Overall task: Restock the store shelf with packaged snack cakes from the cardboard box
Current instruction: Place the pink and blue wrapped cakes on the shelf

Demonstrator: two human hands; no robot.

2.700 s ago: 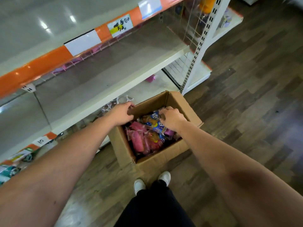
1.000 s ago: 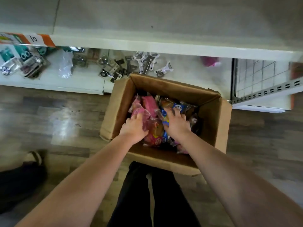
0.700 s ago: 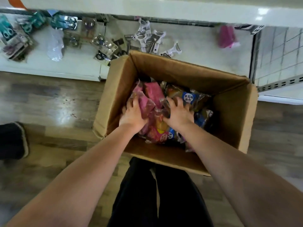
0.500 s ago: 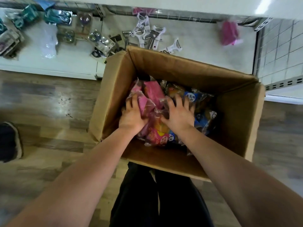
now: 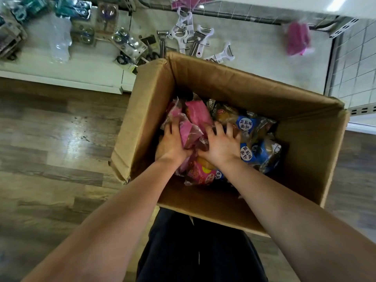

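While peelers (image 5: 195, 39) are lying on the low shelf (image 5: 254, 58) behind the cardboard box (image 5: 223, 82), the left grip (image 5: 173, 145) is clutching a pink snack pack (image 5: 195, 117) inside it, the right grip (image 5: 221, 145) pressing open-fingered on blue-labelled packs (image 5: 246, 124).

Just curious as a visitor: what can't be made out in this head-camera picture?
Head view:
- Left hand grip: thumb hidden under the pink packets.
- Lower packets in the cardboard box: covered by top packets and the right hand.
- Upper shelves: cut off by the top edge.
- Packaged goods top left: blurred, labels unreadable.
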